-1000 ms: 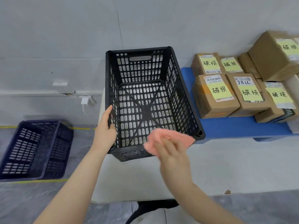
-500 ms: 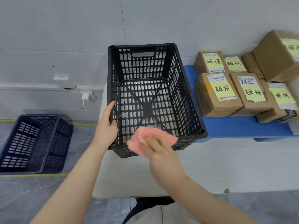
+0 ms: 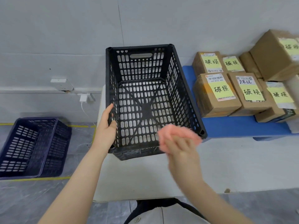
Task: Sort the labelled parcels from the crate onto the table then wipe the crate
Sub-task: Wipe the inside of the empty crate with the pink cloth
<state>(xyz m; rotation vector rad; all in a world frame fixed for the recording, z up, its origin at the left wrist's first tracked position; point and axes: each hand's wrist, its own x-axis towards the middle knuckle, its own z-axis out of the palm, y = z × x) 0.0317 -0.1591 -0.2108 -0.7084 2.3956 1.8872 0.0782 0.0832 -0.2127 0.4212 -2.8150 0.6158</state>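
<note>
We see one white table (image 3: pixel 145 175). There are two crates. The black crate (image 3: pixel 186 88) stands at the table's left edge, its whole slotted floor showing. The dark blue crate (image 3: pixel 32 143) sits on the ground off to the left, its slotted floor showing too. One blue mat (image 3: pixel 234 126) lies along the table's back edge, right of the black crate, and carries grouped brown parcels (image 3: pixel 216 101). We count six yellow notes (image 3: pixel 221 88) on them. The left hand (image 3: pixel 105 130) grips the black crate's left wall, thumb inside. The right hand (image 3: pixel 181 152), blurred, holds one pink cloth (image 3: pixel 178 133) at the crate's near right corner.
</note>
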